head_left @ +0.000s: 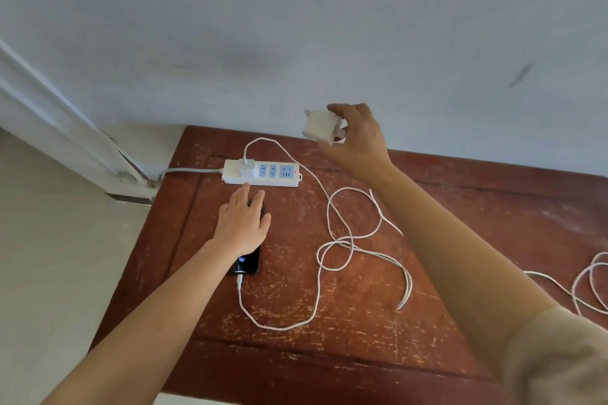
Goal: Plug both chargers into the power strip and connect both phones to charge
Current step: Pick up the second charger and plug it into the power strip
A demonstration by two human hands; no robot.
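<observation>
Aloft, charger (320, 127) prongs point upper-left, right hand (357, 138).

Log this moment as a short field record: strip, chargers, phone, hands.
power strip: on wooden table, red light on
first charger: plugged into strip's left end
phone: screen lit, white cable attached
second charger: in the air, unplugged
left hand: flat on phone
right hand: holding second charger above strip

Scratched red-brown wooden table (362, 322) against grey wall (296, 26); pale floor (49, 240).
</observation>
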